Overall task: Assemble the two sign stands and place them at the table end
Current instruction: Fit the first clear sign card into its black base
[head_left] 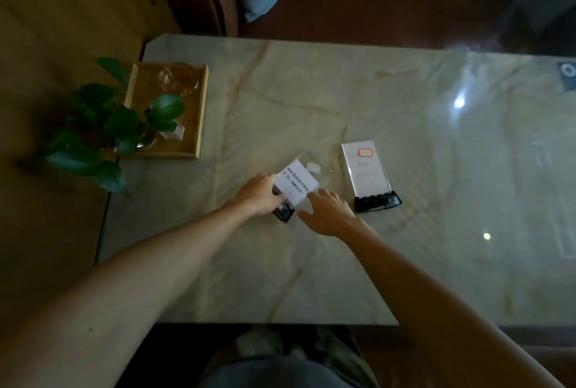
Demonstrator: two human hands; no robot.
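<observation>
— From the head view, how far are we?

— One sign stand (372, 180) looks assembled, its panel seated in the black base, lying on the counter (343, 91). The second sign panel (297, 180) isn't seated yet.

— Our grips?

— Left hand (263, 192) clenched on that panel over its base (283, 211); right hand (327, 211) loose, fingers touching the panel's near edge.

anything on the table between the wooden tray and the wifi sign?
Nothing: head view shows bare marble table between the wooden tray and the wifi sign.
</observation>
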